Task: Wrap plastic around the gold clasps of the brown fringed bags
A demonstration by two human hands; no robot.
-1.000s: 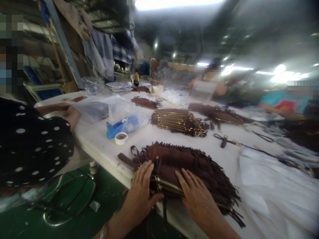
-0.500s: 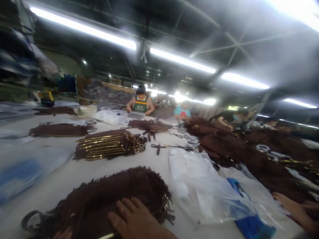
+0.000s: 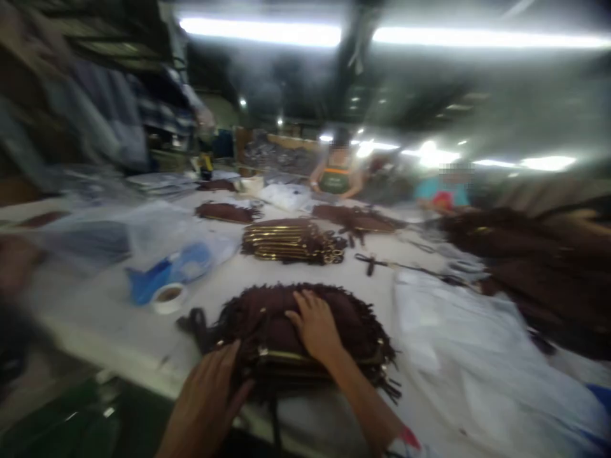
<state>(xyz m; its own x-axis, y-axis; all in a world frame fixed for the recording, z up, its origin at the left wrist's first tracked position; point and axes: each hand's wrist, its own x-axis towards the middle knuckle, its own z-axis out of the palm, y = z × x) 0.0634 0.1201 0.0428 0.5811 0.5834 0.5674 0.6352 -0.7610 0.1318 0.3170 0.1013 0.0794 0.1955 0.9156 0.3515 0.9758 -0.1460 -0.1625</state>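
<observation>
Frame heavily motion-blurred. Long white worktable runs away from the near edge. Toward its left edge: crumpled clear plastic bag with blue contents, and just beside it on the near side a small white tape roll. At the near edge, centre: stack of dark brown fringed suede bags with gold metal frames, a dark strap loop sticking out on its left. Left hand sits at the near-left corner of the stack, fingers spread wide, resting against the side at the frame, not gripping anything that I can see. Right hand lies flat on top of the stack, fingers open and pressing on the fringe, forearm coming in from the lower right. Behind the stack, mid-table: second pile of brown bags with gold frames, well apart from the hands. Right of that: thin dark strap lying flat. Right side of the table: sheets of white plastic wrap, with a heap of brown fringed bags beyond. Other people at the far edge, too blurred to detail.
</observation>
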